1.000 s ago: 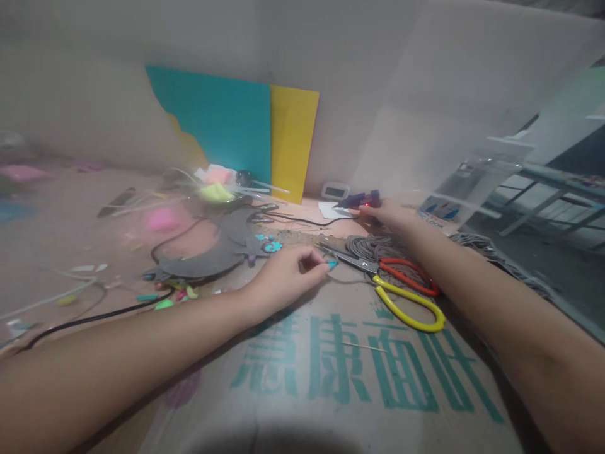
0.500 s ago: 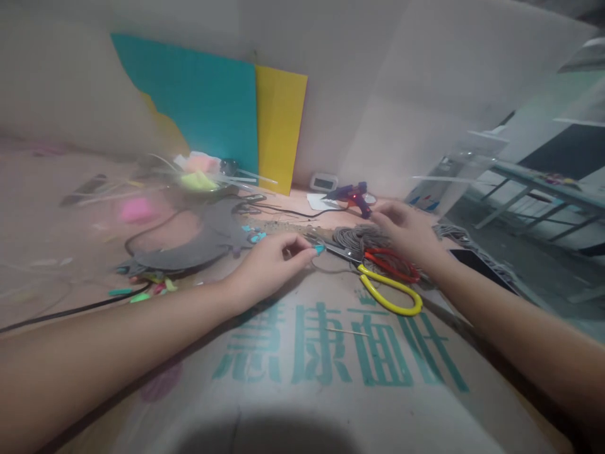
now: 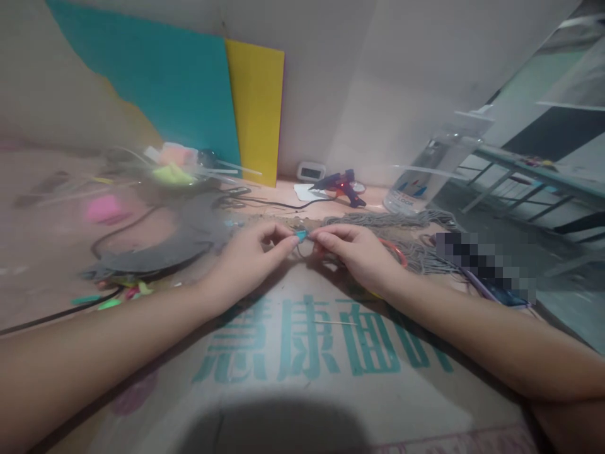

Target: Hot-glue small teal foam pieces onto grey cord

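Observation:
My left hand [image 3: 258,258] is closed, its thumb and finger pinching a small teal piece [image 3: 301,236]. A thin grey cord [image 3: 299,252] hangs in a loop just below that piece. Fingertips of my right hand [image 3: 357,249] meet the piece's right end, pinched on what looks like the cord; the exact grip is partly hidden. Under and behind my right hand lie scissors, with only the red handle [image 3: 394,251] and a sliver of yellow showing. Beyond both hands, a dark glue gun [image 3: 338,184] with a lit red light rests on the table.
Grey cord bundles [image 3: 416,221] lie right of my hands, near a phone [image 3: 501,293] and a clear bottle [image 3: 411,189]. At left are a curved grey piece [image 3: 155,258] and coloured scraps [image 3: 106,209]. A thin stick [image 3: 335,323] lies on the printed sheet [image 3: 293,391]. Teal and yellow boards [image 3: 258,113] lean behind.
My right hand has come from beside the glue gun, leftward and nearer, to meet my left hand at the teal piece. It now covers most of the scissors. The view has shifted slightly.

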The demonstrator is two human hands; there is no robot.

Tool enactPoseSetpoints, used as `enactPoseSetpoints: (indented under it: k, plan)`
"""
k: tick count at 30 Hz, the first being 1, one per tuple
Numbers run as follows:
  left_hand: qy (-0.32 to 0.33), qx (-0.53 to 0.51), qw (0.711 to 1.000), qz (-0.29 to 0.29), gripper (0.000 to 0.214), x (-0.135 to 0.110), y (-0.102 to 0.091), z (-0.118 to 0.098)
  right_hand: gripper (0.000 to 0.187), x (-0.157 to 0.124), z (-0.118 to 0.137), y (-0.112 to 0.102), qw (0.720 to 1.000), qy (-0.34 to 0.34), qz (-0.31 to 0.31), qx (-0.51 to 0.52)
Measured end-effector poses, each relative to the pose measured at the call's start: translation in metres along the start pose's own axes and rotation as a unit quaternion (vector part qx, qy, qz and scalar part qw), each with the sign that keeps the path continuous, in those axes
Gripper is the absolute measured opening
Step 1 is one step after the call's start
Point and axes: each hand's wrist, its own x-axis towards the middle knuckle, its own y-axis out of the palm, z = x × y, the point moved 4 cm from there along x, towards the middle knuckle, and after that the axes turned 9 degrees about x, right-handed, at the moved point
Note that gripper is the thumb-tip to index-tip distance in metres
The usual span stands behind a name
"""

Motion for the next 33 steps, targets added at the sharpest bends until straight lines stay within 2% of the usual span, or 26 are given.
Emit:
enactPoseSetpoints:
  k: [7, 14, 17, 19, 22, 25, 33]
  plan:
    - [0.022, 0.032, 0.999, 0.023, 0.023, -0.001, 0.003, -0.002, 0.023, -0.003, -0.001, 0.003, 0.999, 0.030, 0.004, 0.016]
    - [0.039, 0.041, 0.996, 0.072, 0.027, -0.002, 0.010, 0.007, 0.020, -0.004, 0.002, 0.004, 0.999, -0.004, 0.031, 0.008]
    - [0.048, 0.023, 0.998, 0.034, 0.030, -0.002, 0.007, 0.008, 0.020, -0.006, 0.002, 0.004, 0.999, -0.005, 0.038, -0.009]
    - [0.037, -0.026, 0.999, 0.005, 0.032, -0.002, 0.005, 0.008, 0.020, -0.007, 0.002, 0.005, 0.999, -0.004, 0.047, -0.016]
    - [0.024, -0.089, 0.995, 0.049, 0.036, -0.001, 0.009, 0.008, 0.020, -0.008, 0.002, 0.008, 0.997, -0.001, 0.066, -0.037]
    - [0.047, -0.084, 0.991, 0.091, 0.033, 0.000, 0.012, 0.006, 0.022, -0.009, 0.002, 0.010, 0.996, -0.003, 0.079, -0.051]
    - [0.055, 0.021, 0.998, 0.021, 0.026, -0.001, 0.003, 0.000, 0.021, -0.010, 0.005, 0.008, 0.994, -0.032, 0.039, -0.100]
